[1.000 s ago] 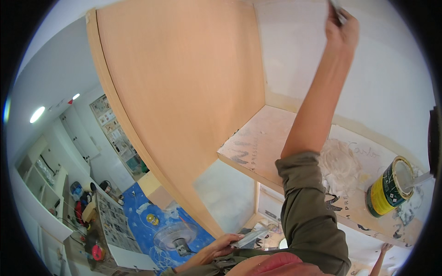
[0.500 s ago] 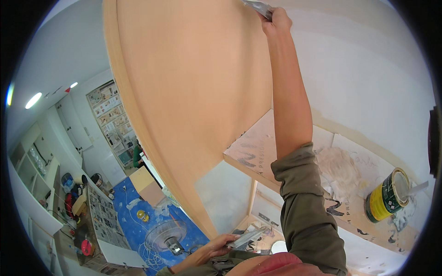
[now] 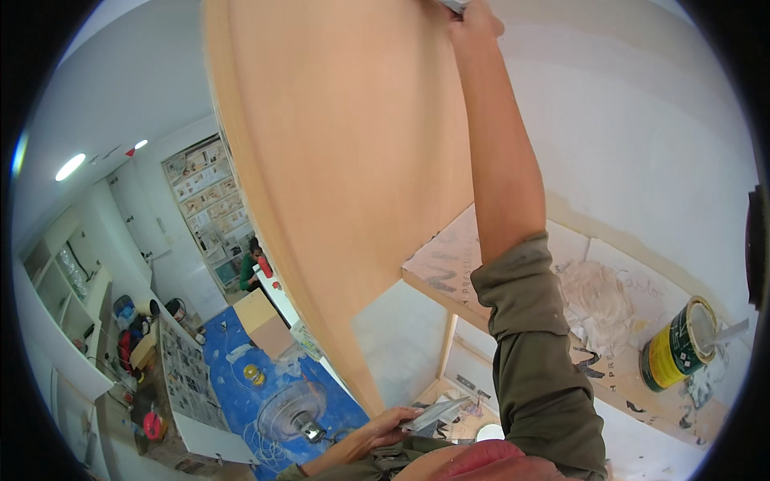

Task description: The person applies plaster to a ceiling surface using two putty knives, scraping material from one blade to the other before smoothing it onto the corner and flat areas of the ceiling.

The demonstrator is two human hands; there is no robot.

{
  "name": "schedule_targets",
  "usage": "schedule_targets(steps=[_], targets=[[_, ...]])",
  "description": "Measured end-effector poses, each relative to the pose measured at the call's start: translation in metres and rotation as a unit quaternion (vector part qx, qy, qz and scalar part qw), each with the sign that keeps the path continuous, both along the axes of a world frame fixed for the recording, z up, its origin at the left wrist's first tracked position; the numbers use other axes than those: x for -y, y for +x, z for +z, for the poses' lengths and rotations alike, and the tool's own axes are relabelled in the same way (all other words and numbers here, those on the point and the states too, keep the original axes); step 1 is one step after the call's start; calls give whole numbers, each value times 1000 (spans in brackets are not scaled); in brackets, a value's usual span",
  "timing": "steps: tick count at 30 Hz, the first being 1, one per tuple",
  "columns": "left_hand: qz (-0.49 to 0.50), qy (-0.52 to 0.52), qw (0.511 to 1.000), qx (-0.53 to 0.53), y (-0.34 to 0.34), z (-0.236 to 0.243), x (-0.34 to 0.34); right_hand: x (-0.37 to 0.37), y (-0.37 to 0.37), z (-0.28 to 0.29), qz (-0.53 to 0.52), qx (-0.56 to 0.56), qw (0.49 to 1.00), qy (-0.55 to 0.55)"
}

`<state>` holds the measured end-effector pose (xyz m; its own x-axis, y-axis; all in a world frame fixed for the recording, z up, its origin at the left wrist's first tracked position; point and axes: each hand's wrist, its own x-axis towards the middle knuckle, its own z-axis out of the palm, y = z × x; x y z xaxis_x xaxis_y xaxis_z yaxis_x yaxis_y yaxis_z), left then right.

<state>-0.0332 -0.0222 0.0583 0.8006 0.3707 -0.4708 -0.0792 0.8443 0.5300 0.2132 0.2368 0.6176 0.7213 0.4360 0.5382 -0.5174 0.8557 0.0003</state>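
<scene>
Since the frame one second ago, the right hand (image 3: 479, 24) has moved leftward from the white wall (image 3: 626, 120) to the upper wooden panel (image 3: 345, 136). Its grip is closed on a grey-bladed scraper (image 3: 452, 5), cut off by the upper edge; blade contact cannot be confirmed. The left hand (image 3: 387, 426) is low, near the panel's foot, its grip closed on the near end of a flat grey plate (image 3: 437, 414).

Assessment: both tools appear light, with thin, stiff to slightly springy blades, possibly slippery if smeared. Hold the scraper by its handle, hidden here, and the plate by its near end, clear of the edges. The creamy paste (image 3: 597, 290) on the shelf (image 3: 433, 260) looks soft.
</scene>
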Motion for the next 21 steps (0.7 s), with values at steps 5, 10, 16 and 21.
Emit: schedule_targets(steps=[5,10,16,21], targets=[[10,-10,998,-53,0,7,8,15,61,-25,37,29,996,80],[65,-41,994,-80,4,36,21,32,18,-33,2,32,999,-27],[16,2,1000,-26,-5,-1,8,-10,21,-16,-54,74,995,-36],[55,-14,998,-26,-10,12,13,60,-44,-19,95,2,992,-88]])
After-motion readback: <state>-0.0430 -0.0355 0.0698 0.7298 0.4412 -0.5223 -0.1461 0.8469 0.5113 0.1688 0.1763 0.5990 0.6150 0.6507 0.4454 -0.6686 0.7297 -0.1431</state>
